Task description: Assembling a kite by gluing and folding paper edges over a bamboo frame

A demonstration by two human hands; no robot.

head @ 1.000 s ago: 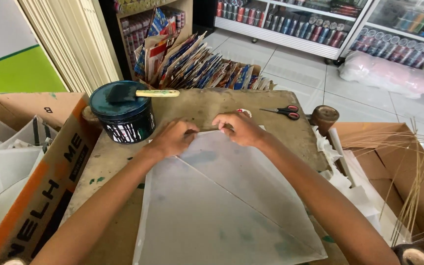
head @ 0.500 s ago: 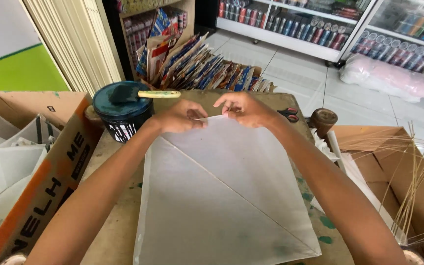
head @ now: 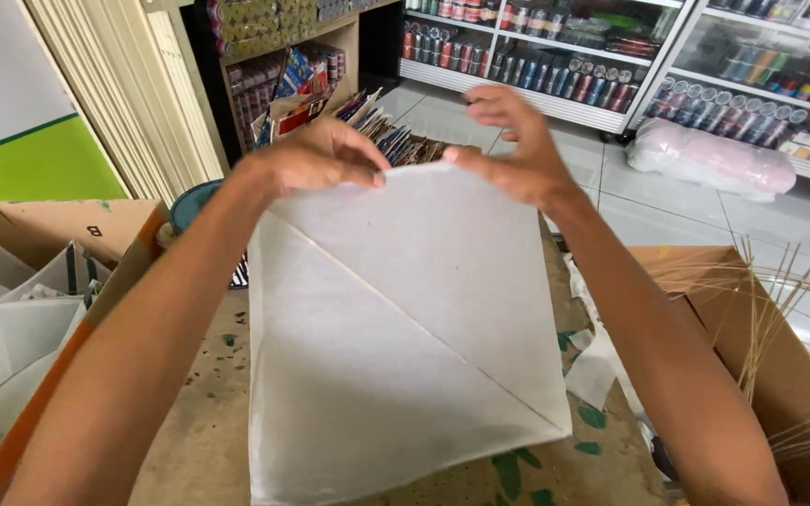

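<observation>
Up above the worktable (head: pixel 208 440), both hands pinch the top edge of a white paper sheet (head: pixel 396 337) (a thin stick crosses it diagonally): left hand (head: pixel 316 159) and right hand (head: pixel 517 155), fingertips closed on it.

A shop w/ a work corner. Glass-front shelves (head: pixel 555 56) hold rows of small spools, a rack (head: pixel 283 84) is packed w/ goods. Cardboard boxes (head: pixel 39 281) flank the stained table (head: pixel 208 403).
</observation>
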